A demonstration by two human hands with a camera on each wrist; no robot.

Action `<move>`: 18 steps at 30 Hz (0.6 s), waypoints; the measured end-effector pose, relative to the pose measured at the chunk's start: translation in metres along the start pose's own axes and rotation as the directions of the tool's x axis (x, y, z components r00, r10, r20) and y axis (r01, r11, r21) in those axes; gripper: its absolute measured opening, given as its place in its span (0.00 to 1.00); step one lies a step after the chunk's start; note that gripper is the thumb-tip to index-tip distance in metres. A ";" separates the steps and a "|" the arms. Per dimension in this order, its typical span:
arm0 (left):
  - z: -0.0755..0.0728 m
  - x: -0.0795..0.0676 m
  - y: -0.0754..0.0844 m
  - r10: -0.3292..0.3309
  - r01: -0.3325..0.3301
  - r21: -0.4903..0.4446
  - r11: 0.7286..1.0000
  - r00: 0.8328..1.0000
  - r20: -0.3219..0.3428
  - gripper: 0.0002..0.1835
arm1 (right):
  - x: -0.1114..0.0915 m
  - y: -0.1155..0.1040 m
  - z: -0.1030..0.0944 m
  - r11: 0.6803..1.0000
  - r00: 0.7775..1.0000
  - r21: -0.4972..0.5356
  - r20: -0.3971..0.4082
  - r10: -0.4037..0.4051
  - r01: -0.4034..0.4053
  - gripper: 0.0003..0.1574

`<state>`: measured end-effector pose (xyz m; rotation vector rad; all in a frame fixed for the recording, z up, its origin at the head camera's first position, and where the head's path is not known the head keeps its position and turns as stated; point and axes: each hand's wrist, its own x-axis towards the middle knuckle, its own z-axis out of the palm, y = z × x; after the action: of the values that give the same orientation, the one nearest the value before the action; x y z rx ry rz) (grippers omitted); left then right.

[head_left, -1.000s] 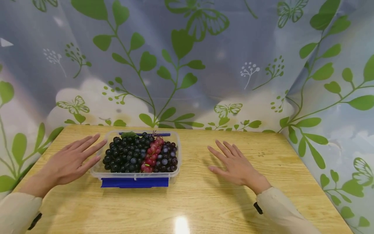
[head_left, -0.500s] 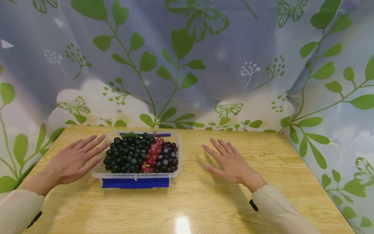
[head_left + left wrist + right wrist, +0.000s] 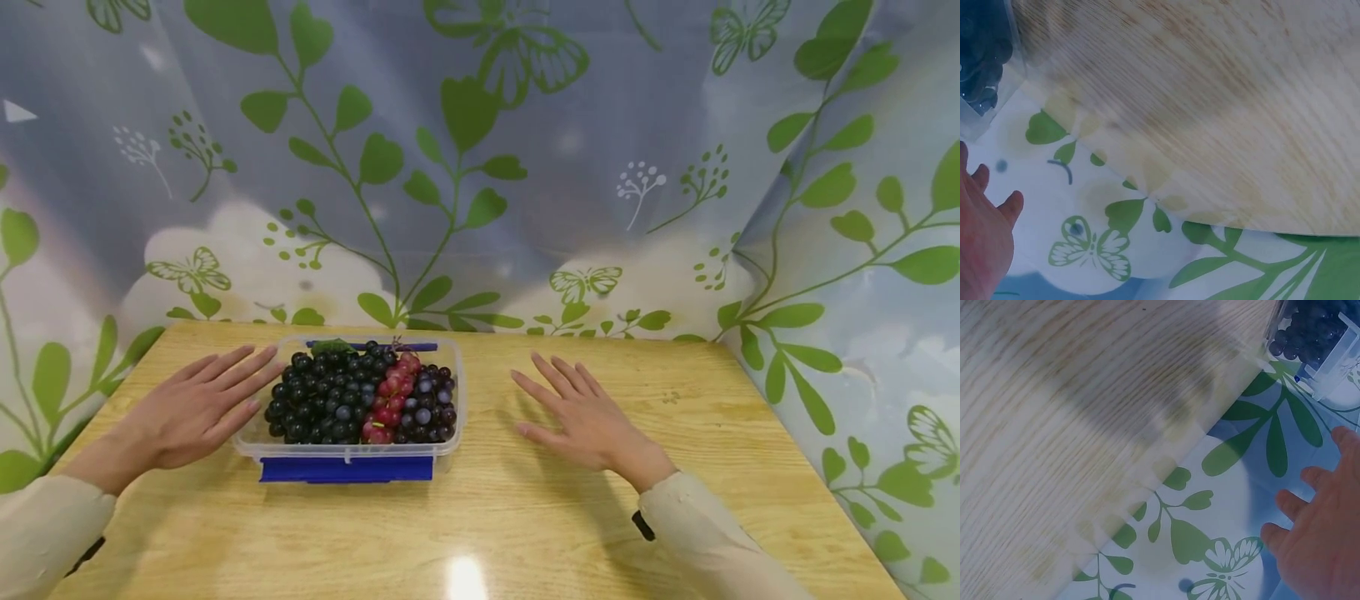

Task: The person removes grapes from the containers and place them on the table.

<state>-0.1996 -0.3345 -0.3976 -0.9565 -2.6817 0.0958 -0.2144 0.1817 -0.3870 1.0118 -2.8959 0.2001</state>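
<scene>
A clear plastic food container [image 3: 347, 450] with blue clips stands on the table, left of centre in the head view. Dark grapes [image 3: 322, 396] fill its left part, a strip of red grapes [image 3: 392, 398] runs beside them, and more dark grapes [image 3: 427, 406] lie at the right. A green leaf [image 3: 332, 346] shows at the back. My left hand [image 3: 191, 408] is spread palm down, its fingertips overlapping the container's left rim in this view. To the right of the container, my right hand [image 3: 588, 421] hovers with straight fingers and holds nothing.
The wooden table [image 3: 525, 533] has its far edge against a hanging cloth [image 3: 510, 208] printed with green leaves and butterflies. The cloth also closes off the left and right sides. A dark band [image 3: 642, 526] shows under the right sleeve.
My right hand has drifted left, a little closer to the container. My left hand has shifted slightly right. The container and grapes stay in place.
</scene>
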 end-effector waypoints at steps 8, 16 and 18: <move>-0.007 0.003 0.001 -0.039 0.044 -0.052 0.998 0.994 0.102 0.30 | 0.002 -0.003 -0.001 0.999 0.999 -0.030 -0.021 -0.035 0.034 0.43; -0.002 0.002 -0.002 -0.003 0.003 -0.007 1.000 1.000 0.001 0.31 | 0.007 -0.008 -0.003 0.998 0.998 -0.036 -0.023 -0.059 0.058 0.43; 0.000 0.001 -0.003 0.000 0.000 -0.003 1.000 1.000 -0.011 0.31 | 0.009 -0.010 -0.005 0.997 0.997 -0.040 -0.034 -0.070 0.068 0.43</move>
<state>-0.2020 -0.3360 -0.3966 -0.9554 -2.6727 0.0863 -0.2151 0.1691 -0.3803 1.0884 -2.8170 0.1556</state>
